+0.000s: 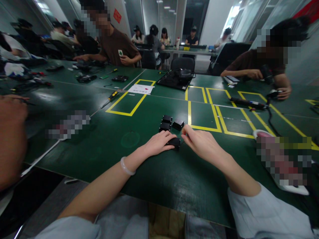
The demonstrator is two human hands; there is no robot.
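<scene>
Well, right in front of me a person in pale grey-blue sleeves is bent to a handful of small black parts on the dark green, glossy worktop (199,189), a fair way in from its near edge. The left hand (159,143), with a pale translucent bangle (127,166) at the wrist, has closed its thumb and fingers around the nearest black rectangular block (175,143), which sits low on the worktop. Just beyond those fingers two more black blocks (165,126) stand one behind the other, and a single black block with a greyish top (178,124) sits just to their right, slightly turned. The right hand (200,141) hovers close by on the right, fingers curled and the thumb near the forefinger; whether anything tiny is pinched there I cannot tell

Past the blocks, toward the far edge, yellow tape outlines (205,128) mark the green surface, a white printed sheet (139,89) lies across one of them, and a yellow-and-black screwdriver (113,95) rests to its left. A flat black panel (171,81) lies by the far edge. Toward the right edge are a black cylindrical tool (248,103) and a white-rimmed oblong object (297,189), mostly blurred out. Across from us, a co-worker in a brown shirt (118,43) sits at the far edge
</scene>
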